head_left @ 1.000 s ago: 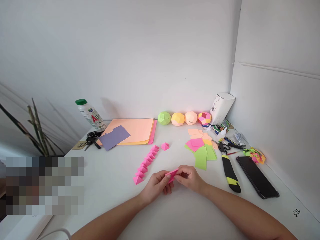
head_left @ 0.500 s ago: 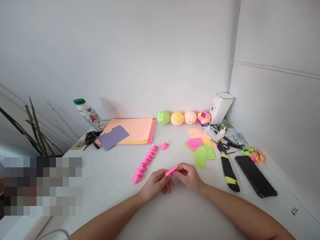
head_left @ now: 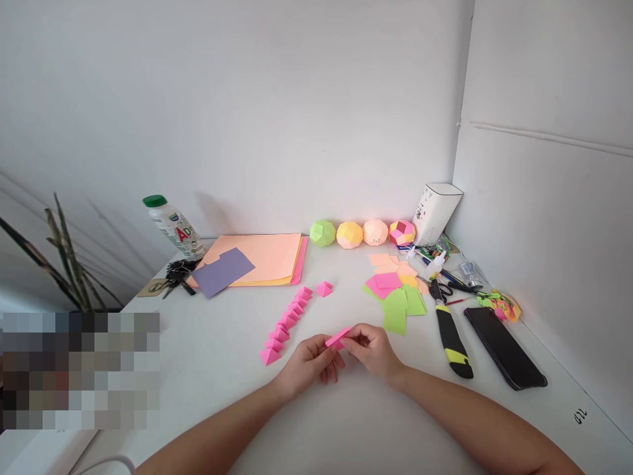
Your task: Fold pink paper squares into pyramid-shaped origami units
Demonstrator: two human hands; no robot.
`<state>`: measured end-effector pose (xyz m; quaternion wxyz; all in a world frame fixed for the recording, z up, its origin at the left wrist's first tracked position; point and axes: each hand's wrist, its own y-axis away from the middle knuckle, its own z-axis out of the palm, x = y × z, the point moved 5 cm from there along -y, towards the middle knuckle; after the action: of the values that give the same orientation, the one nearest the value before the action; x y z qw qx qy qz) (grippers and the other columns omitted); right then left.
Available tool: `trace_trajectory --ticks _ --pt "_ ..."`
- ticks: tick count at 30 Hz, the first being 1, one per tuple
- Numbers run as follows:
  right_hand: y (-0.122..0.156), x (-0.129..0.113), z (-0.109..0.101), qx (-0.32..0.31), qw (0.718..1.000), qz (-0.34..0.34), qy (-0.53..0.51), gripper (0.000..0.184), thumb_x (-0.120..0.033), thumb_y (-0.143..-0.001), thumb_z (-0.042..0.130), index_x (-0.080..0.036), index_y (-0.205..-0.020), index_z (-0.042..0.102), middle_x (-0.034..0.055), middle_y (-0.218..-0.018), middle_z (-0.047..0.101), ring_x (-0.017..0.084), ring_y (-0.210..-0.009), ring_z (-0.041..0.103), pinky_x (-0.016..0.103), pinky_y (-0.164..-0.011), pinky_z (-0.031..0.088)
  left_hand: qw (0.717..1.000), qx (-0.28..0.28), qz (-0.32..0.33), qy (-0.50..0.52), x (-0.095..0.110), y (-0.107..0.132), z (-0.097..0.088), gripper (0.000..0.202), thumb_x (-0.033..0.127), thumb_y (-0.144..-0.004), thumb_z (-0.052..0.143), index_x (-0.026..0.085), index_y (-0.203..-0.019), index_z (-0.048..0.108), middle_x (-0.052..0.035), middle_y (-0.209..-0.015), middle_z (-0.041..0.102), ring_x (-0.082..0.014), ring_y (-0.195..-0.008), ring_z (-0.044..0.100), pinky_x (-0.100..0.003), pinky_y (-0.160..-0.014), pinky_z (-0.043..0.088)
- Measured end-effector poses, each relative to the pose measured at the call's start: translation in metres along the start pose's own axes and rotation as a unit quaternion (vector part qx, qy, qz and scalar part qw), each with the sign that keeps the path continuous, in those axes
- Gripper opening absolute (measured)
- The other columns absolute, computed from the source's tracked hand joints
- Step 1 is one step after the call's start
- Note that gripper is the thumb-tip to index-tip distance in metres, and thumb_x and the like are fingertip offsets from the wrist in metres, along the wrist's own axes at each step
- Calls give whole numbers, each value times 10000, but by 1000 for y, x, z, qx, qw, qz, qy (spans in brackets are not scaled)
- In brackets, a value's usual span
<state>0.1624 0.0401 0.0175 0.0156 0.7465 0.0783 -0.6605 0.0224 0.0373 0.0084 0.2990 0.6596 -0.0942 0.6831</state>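
both hands, left hand (head_left: 307, 364) and right hand (head_left: 372, 349), pinch a pink paper (head_left: 337, 338) between them over the bench (head_left: 222, 356), near its front edge; pink pyramids (head_left: 287, 323) line up just left.

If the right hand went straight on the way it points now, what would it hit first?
Almost at once the left hand, which pinches the same pink folded paper with the right hand. Beyond that, probably the row of pink pyramids, though depth is unclear.
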Motion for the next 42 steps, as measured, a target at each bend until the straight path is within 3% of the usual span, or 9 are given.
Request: trace_trajectory --ticks 5,21,29,42 --pt "-2 -4 0 5 998 -58 0 211 -345 -777 636 -168 -669 601 54 -840 629 137 -684 563 246 -547 456 1000 -6 -6 0 -1 -1 0 397 547 -801 542 154 -823 594 -25 -659 672 -123 -485 594 -228 -464 428" --pt "1 9 4 8 995 61 -73 189 -340 -746 669 -162 -690 639 -5 -625 610 107 -499 522 243 -484 433 1000 -6 5 -20 -1 -2 0 367 516 -774 595 153 -827 613 -45 -723 692 -130 -513 604 -227 -468 435" --pt "2 3 5 4 996 40 -82 177 -306 -746 674 -161 -662 618 -1 -635 609 108 -514 528 242 -491 439 1000 2 2 -24 0 -1 1 395 539 -782 567 151 -836 615 -51 -722 695 -139 -524 610 -231 -469 437" --pt "2 9 5 13 994 71 -76 223 -355 -741 684 -151 -686 614 -9 -568 586 110 -492 512 242 -470 427 1000 21 -7 -22 -2 -1 0 389 531 -773 579 145 -807 599 -48 -729 691 -129 -506 601 -226 -458 427"
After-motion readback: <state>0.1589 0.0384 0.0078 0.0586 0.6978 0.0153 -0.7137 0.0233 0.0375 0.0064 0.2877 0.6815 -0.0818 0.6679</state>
